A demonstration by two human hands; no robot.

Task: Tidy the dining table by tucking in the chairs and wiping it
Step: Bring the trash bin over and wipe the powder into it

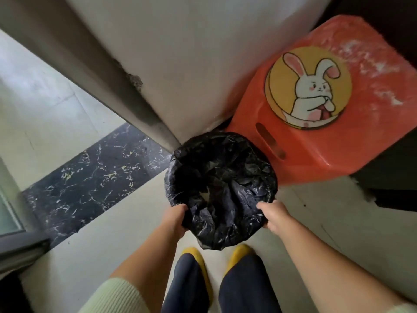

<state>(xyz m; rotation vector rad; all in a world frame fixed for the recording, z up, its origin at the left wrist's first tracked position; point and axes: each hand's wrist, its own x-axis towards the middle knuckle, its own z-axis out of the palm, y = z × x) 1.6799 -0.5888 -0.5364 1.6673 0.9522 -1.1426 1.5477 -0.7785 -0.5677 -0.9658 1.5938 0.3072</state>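
A round bin lined with a crumpled black plastic bag (222, 177) stands on the floor by a wall corner. My left hand (174, 219) grips the near left part of its rim, fingers curled over the bag's edge. My right hand (274, 214) grips the near right part of the rim the same way. Inside the bag I see only dark folds. No dining table, chair or cloth is in view.
An orange plastic stool (370, 91) with a rabbit picture stands right behind the bin, touching it. A pale wall corner (158, 86) rises just beyond. A black marble floor strip (90, 181) runs to the left. My yellow slippers (196, 256) are close under the bin.
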